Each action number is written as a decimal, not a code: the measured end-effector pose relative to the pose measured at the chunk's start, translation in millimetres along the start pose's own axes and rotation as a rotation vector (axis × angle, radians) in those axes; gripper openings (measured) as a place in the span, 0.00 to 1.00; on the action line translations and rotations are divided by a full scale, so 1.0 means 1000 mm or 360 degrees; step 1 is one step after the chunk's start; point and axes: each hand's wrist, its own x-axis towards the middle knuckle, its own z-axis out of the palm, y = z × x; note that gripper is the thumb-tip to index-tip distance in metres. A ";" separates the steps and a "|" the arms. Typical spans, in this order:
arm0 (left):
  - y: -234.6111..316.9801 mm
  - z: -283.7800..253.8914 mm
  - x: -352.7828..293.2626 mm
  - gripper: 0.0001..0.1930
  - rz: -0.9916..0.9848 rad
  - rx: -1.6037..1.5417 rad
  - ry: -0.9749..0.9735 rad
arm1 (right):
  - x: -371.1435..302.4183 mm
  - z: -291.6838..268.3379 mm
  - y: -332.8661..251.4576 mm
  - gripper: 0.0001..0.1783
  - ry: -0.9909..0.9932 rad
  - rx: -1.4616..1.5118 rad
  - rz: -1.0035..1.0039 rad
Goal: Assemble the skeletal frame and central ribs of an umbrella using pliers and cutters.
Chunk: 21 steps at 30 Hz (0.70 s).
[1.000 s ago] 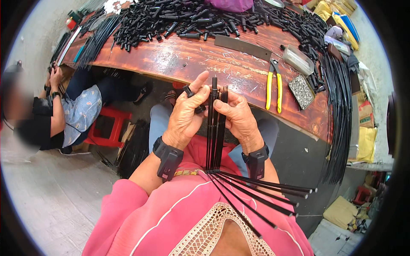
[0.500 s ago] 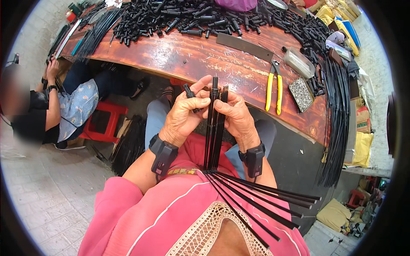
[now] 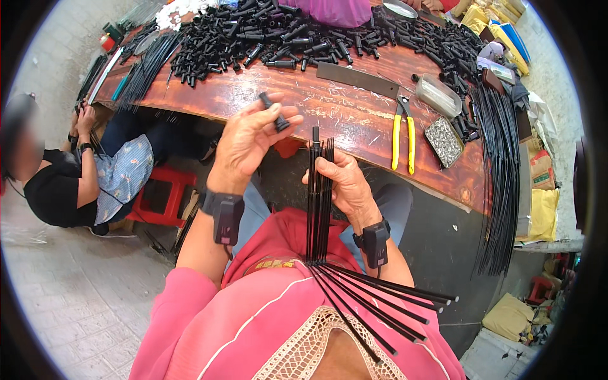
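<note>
Between thumb and fingertips, my left hand (image 3: 244, 142) holds a black plastic fitting (image 3: 276, 115), short and tubular with a flared end. It is raised near the table's front edge, apart from the bundle. My right hand (image 3: 347, 185) grips the upper part of a bundle of thin black umbrella ribs (image 3: 318, 215), held upright over my lap. A narrow black tip (image 3: 315, 133) stands at the bundle's top left. At a joint near my waist, several thicker rods (image 3: 386, 288) fan out to the right across my pink top.
The wooden table (image 3: 253, 88) carries a heap of black fittings (image 3: 266, 31), a flat metal bar (image 3: 354, 79), yellow-handled pliers (image 3: 403, 136) and a tin of small metal bits (image 3: 444, 140). More black rods (image 3: 497, 183) hang off the right edge. A co-worker (image 3: 69, 171) sits at left near a red stool (image 3: 161, 193).
My left hand has moved off the bundle, up and to the left, carrying the loose fitting. The bundle's top has dropped slightly, still in my right hand.
</note>
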 end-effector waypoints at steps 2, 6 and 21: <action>-0.004 0.006 0.011 0.17 -0.0061 0.0032 -0.0143 | -0.003 0.010 -0.003 0.19 0.0012 0.0009 -0.0023; -0.006 0.023 0.014 0.18 -0.0142 0.0128 -0.0173 | -0.004 0.011 -0.005 0.17 0.0023 -0.0030 -0.0005; -0.009 0.026 0.016 0.14 -0.0142 0.0459 -0.0142 | -0.002 0.007 -0.007 0.12 0.0038 -0.0103 0.0006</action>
